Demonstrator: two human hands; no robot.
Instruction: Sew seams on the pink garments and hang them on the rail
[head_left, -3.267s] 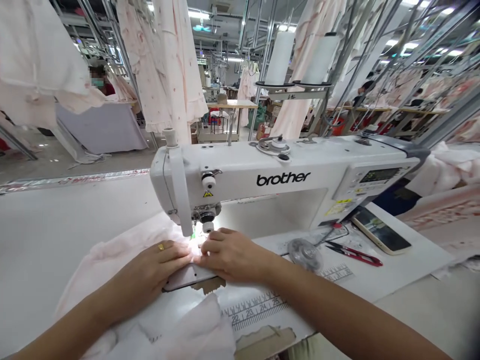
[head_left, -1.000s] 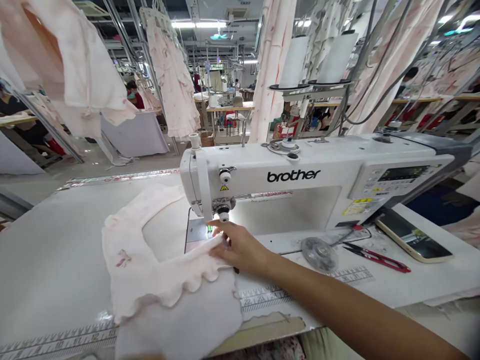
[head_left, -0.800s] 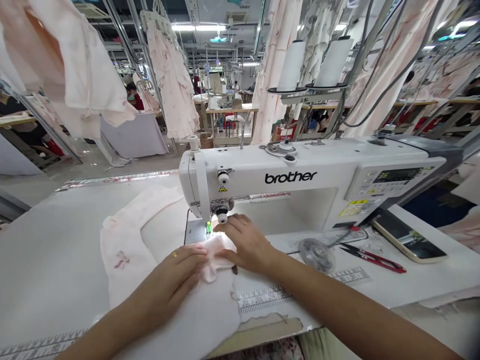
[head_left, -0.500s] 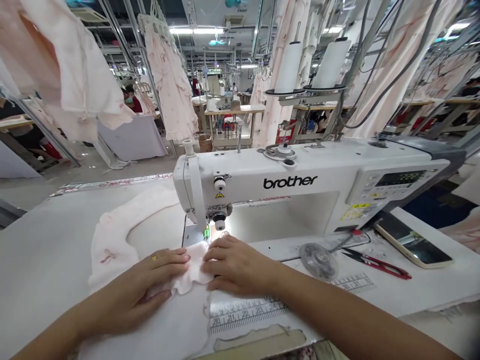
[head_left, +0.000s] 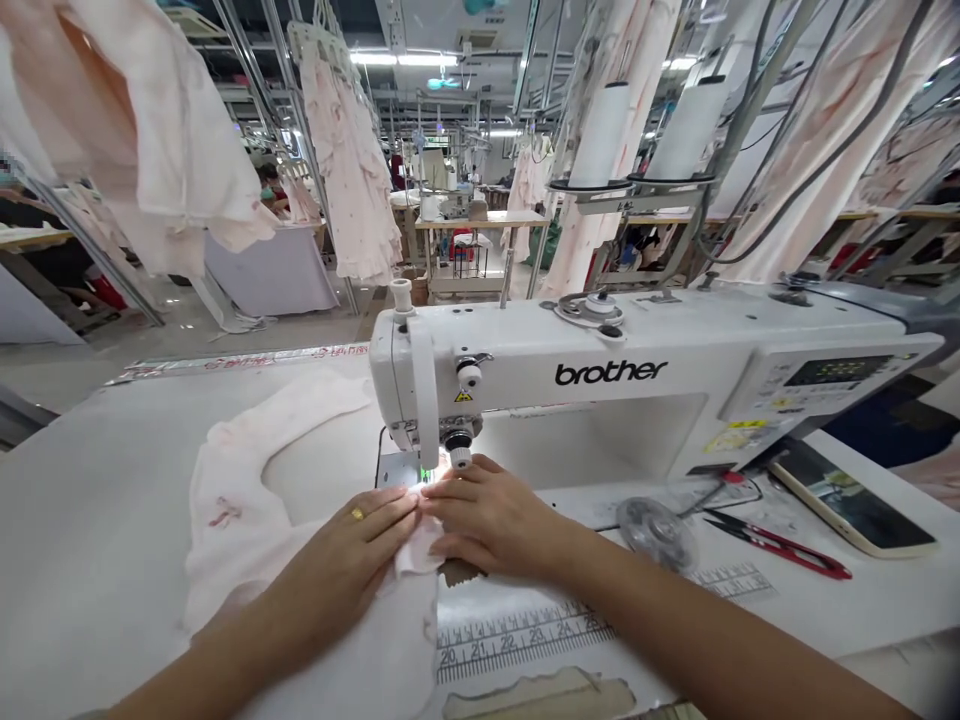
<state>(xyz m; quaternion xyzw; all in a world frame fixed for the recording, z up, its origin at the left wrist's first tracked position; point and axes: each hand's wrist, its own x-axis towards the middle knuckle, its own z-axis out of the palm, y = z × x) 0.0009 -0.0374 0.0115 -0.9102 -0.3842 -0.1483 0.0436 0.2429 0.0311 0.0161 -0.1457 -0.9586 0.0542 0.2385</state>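
Pale pink fabric (head_left: 240, 520) with a small printed motif lies curved across the sewing table and runs under my left hand to the needle area. My left hand (head_left: 364, 540), with a yellow ring, presses its fingers together on the fabric edge; its thumb is hidden. My right hand (head_left: 491, 515) grips the same fabric just in front of the presser foot, thumb bent on the near side. Both sets of fingertips almost meet there. The white sewing machine (head_left: 525, 370) stands over them, its lamp lighting the needle, which is largely hidden.
To the right lie red-handled thread snips (head_left: 780, 545), a phone (head_left: 855, 495) and a clear round disc (head_left: 656, 533). A ruler strip (head_left: 517, 640) is on the near table edge. Thread cones (head_left: 600, 135) stand behind the machine, and pink garments (head_left: 349, 160) hang beyond.
My left hand has moved right and forward, closing in on my right fingertips. The ruffled edge between the hands is now mostly covered. The whole view has shifted slightly.
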